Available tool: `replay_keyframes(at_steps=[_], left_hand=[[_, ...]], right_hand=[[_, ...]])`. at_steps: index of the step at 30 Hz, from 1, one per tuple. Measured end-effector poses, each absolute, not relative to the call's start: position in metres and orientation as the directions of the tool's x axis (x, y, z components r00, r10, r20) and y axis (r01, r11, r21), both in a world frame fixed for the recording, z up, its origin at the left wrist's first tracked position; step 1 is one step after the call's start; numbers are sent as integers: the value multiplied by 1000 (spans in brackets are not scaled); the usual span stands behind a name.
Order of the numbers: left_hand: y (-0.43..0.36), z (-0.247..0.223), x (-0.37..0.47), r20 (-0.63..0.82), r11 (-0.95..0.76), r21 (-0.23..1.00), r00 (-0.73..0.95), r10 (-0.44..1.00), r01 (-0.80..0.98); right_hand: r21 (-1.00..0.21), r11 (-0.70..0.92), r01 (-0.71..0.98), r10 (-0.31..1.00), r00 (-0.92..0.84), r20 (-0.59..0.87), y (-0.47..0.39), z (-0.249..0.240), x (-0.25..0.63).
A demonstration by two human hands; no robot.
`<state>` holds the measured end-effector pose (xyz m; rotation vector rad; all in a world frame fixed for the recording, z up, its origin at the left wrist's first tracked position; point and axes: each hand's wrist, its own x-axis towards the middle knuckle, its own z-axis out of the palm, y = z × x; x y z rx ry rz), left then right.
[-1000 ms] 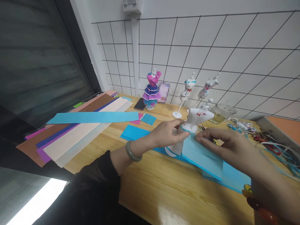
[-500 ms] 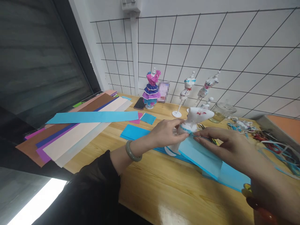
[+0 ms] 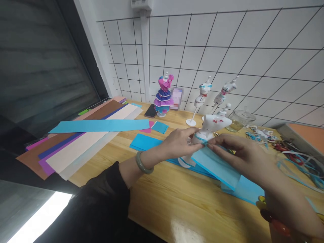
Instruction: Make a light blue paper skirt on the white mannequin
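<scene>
A small white dress form stands tilted just right of the centre of the frame, a blue band round its waist. Blue paper slants from that waist toward the lower right. The left hand, reaching in from the lower left, has its grip closed about the form's waist, thumb in front. The right hand, coming from the right edge, has its grip pinched on the paper's upper edge, right beside the left thumb.

Under and around them, more blue sheets lie on the wooden desk. Behind, in the upper middle, stands a form in a tiered paper dress, beside a dark phone. Two bare white forms, one nearer and one farther, stand right of it, and a glass vessel sits near them. Long coloured strips spread at middle left, with a light-blue strip across them. Tangled cords lie at the right edge.
</scene>
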<state>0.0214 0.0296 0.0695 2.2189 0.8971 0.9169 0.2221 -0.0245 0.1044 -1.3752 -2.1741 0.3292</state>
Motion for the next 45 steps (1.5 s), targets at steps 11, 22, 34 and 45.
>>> replay_keyframes(at_steps=[11,22,34,45], left_hand=[[31,65,22,385,-605,719,529,757,342],[31,68,22,365,-607,711,551,750,355],[29,71,20,396,-618,703,528,751,352],[33,66,21,487,-679,628,489,724,379]], right_hand=[[-482,416,771,902,-283,325,-22,101,221],[-524,443,728,889,-282,360,-17,97,220],[-562,439,701,895,-285,343,-13,92,220],[-487,324,811,945,-260,196,-22,109,226]])
